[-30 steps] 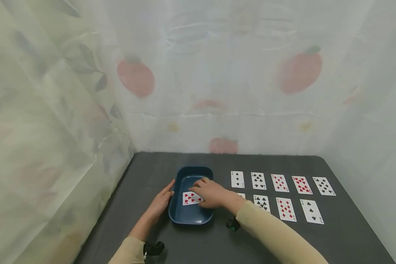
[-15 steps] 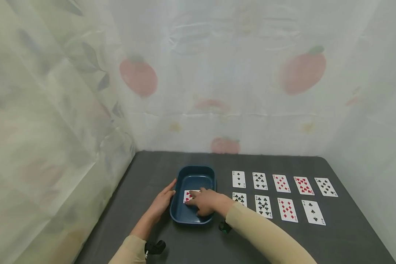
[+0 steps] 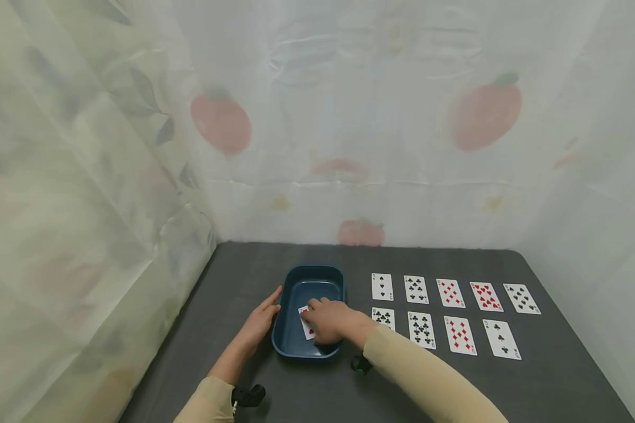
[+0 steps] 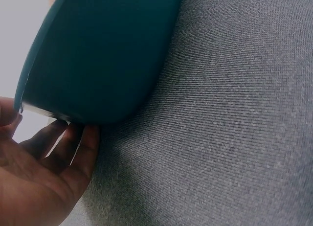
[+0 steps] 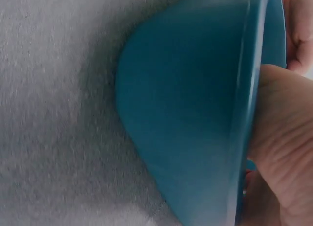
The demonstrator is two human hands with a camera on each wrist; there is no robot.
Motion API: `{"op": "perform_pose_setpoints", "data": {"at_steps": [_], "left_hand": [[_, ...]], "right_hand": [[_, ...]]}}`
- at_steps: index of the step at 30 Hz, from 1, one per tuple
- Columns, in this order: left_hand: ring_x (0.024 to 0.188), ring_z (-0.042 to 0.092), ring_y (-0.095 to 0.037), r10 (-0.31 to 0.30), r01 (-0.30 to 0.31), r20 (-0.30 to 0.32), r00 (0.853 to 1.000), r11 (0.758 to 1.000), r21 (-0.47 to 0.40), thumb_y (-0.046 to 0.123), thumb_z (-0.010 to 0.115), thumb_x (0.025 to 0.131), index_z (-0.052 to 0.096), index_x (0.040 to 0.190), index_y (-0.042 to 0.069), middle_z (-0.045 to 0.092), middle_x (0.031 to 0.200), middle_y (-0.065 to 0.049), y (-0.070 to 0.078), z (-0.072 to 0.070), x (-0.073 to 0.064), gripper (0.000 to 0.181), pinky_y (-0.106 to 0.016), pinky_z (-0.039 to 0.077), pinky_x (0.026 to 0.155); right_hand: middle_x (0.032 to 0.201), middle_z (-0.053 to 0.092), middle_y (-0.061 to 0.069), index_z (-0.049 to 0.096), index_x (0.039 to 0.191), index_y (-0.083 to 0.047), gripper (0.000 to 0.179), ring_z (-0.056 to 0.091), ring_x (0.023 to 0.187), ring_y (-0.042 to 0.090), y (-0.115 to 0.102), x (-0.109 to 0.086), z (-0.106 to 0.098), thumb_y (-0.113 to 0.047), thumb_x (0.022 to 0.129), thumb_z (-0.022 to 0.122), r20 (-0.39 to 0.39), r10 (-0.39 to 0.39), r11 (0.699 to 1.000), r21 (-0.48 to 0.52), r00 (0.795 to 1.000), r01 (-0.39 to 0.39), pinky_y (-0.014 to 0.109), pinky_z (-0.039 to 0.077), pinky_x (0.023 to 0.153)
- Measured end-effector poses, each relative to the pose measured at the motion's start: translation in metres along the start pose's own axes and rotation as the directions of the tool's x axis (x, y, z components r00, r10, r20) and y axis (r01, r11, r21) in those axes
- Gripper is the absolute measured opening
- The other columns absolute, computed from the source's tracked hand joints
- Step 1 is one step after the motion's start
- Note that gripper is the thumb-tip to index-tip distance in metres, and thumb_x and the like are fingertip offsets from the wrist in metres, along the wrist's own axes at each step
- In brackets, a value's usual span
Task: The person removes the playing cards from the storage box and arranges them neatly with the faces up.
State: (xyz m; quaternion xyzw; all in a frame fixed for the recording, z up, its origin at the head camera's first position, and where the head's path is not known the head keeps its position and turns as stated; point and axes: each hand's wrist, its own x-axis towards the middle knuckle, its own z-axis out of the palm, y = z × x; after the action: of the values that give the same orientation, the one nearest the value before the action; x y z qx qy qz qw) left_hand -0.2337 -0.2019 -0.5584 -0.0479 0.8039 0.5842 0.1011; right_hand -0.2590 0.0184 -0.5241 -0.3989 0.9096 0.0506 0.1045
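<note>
A dark blue rectangular tray (image 3: 312, 355) stands on the table, left of the laid-out cards. Inside it lies a red-suited playing card (image 3: 307, 332), hearts showing, turned at a slant and partly covered by my right hand (image 3: 330, 320). The fingers of that hand are curled at the card; in the right wrist view the tray wall (image 5: 186, 89) hides the fingertips. My left hand (image 3: 256, 326) is at the tray's left side. In the left wrist view its fairly straight fingers (image 4: 85, 150) touch the outer wall, with the thumb up by the rim.
To the right, playing cards lie face up in two rows on the dark grey table (image 3: 402, 382), among them a three of spades (image 3: 382, 287) and a three of clubs (image 3: 501, 339). Fruit-patterned curtains (image 3: 360, 117) hang behind and at the left.
My right hand has moved slightly left and its fingers have drawn in. Under them the card has turned from lying crosswise to a steeper slant. My left hand has stayed at the tray.
</note>
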Motion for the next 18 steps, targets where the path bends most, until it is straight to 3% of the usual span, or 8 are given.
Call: {"op": "perform_pose_setpoints", "data": {"at_steps": [3, 7, 18], "left_hand": [[0.154, 0.015, -0.039, 0.002, -0.002, -0.003, 1.0, 1.0, 0.007, 0.024, 0.04, 0.109, 0.033, 0.162, 0.026, 0.022, 0.169, -0.011, 0.001, 0.0, -0.001, 0.053, -0.065, 0.013, 0.118], [0.154, 0.015, -0.038, -0.003, 0.003, -0.01, 1.0, 1.0, 0.015, 0.024, 0.039, 0.109, 0.033, 0.162, 0.026, 0.022, 0.169, -0.01, 0.002, 0.002, -0.001, 0.053, -0.064, 0.013, 0.118], [0.154, 0.014, -0.039, -0.001, 0.001, -0.005, 1.0, 1.0, 0.002, 0.025, 0.04, 0.11, 0.033, 0.162, 0.027, 0.02, 0.169, -0.011, 0.002, 0.002, -0.002, 0.053, -0.064, 0.013, 0.118]], "right_hand": [[0.151, 0.048, -0.004, 0.054, 0.149, -0.034, 0.065, 0.05, 0.127, 0.02, 0.004, -0.001, 0.0, -0.046, 0.089, 0.074, -0.002, -0.016, 0.998, -0.063, 1.0, 0.016, 0.04, 0.046, 0.103], [0.15, 0.05, -0.005, 0.054, 0.149, -0.033, 0.068, 0.05, 0.128, 0.02, 0.005, -0.003, 0.003, -0.053, 0.088, 0.075, 0.013, -0.035, 0.995, -0.094, 0.999, 0.036, 0.042, 0.045, 0.104], [0.132, 0.058, -0.001, 0.058, 0.142, -0.022, 0.086, 0.053, 0.113, 0.019, 0.016, 0.009, -0.002, -0.06, 0.07, 0.088, -0.023, 0.039, 0.998, 0.048, 0.999, -0.038, 0.042, 0.047, 0.102]]}}
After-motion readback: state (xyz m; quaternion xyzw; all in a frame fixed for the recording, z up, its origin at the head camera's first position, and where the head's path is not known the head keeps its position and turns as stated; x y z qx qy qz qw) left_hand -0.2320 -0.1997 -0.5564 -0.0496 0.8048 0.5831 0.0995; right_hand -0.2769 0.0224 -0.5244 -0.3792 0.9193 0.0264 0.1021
